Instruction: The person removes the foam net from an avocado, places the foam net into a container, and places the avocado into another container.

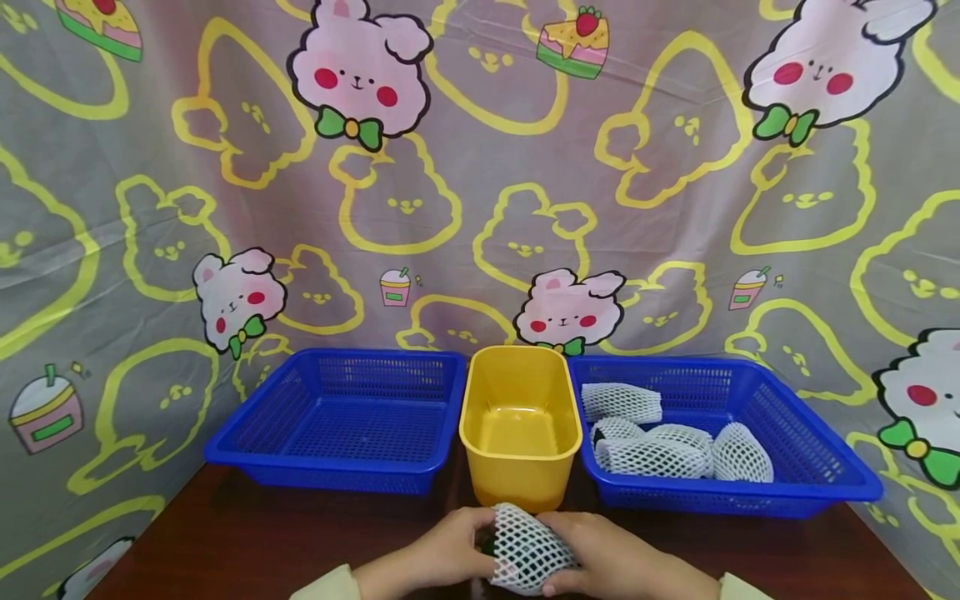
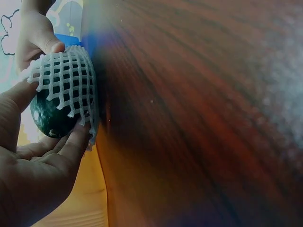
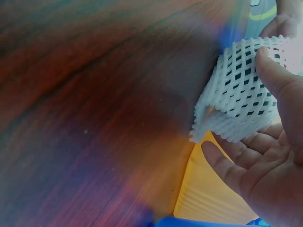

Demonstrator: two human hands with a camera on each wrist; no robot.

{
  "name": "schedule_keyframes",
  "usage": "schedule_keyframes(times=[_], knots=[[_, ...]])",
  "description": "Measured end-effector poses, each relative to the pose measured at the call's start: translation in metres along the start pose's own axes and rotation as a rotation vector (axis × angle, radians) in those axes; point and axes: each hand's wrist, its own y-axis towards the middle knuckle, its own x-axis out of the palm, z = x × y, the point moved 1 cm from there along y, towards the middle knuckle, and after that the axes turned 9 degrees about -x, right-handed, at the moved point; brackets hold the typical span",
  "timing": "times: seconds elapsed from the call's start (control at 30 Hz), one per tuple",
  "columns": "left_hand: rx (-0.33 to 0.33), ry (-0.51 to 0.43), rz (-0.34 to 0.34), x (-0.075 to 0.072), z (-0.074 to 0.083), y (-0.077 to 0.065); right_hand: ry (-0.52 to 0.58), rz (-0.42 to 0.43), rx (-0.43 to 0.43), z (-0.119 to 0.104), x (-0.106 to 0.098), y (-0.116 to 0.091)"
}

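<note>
Low at the front of the table, both hands hold a dark green, glossy oval fruit (image 2: pixel 49 117) in a white foam net sleeve (image 1: pixel 527 546). My left hand (image 1: pixel 450 546) grips the sleeve's open end, its thumb and fingers at the net's edge on either side of the fruit. The fruit's bare end, with a small stem scar, pokes out there in the left wrist view. My right hand (image 1: pixel 611 554) holds the other end, its thumb (image 3: pixel 272 71) on the netting and its fingers curled under. Most of the fruit is behind the mesh.
A yellow bin (image 1: pixel 521 475) stands right behind the hands. To its left is a blue basket (image 1: pixel 337 475) with nothing seen in it. The blue basket (image 1: pixel 817 492) on the right holds several net-wrapped items (image 1: pixel 652 458). A patterned curtain (image 1: pixel 480 167) hangs behind.
</note>
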Motion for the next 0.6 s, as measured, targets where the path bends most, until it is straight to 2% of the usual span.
schedule_keyframes(times=[0.2, 0.47, 0.6], knots=[[0.012, 0.086, -0.007, -0.0013, 0.0034, 0.0007, -0.004, -0.001, -0.009, 0.0004, -0.0004, 0.0003], [-0.002, 0.086, -0.028, -0.0023, 0.0040, -0.0006, -0.003, 0.010, -0.006, 0.0003, -0.0011, 0.0012], [0.021, 0.083, -0.044, -0.0026, 0.0046, -0.0016, -0.015, 0.025, 0.036, -0.0004, -0.0007, 0.0012]])
